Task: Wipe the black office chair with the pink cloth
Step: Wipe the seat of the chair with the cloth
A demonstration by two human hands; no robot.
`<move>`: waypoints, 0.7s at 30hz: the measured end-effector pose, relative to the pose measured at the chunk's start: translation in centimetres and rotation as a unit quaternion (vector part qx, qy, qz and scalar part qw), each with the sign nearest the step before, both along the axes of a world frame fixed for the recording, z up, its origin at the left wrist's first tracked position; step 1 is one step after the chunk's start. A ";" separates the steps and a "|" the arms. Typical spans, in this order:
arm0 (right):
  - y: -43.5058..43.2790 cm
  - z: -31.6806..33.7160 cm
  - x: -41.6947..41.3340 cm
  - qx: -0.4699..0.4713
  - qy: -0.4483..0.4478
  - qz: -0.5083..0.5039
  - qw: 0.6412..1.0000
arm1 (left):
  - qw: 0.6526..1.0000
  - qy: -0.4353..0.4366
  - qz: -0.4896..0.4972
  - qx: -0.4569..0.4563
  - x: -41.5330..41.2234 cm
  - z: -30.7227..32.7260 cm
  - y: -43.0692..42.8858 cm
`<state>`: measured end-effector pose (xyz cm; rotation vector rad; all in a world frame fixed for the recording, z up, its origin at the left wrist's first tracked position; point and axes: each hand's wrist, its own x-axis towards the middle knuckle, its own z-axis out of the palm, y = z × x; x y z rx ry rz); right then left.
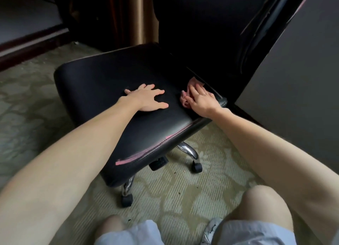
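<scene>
Right hand [200, 100] on pink cloth [194, 82] (black chair [110, 76])

No text, label, brand, number or sign could be read on the black office chair [117, 76], and none was made out on anything around it.
</scene>
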<state>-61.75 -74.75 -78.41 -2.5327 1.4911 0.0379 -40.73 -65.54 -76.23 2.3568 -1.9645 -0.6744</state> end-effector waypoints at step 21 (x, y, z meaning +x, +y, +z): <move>-0.7 -1.1 -4.9 0.018 -0.086 -0.089 0.992 | 0.999 -0.012 -0.019 0.045 -4.2 -0.5 -0.4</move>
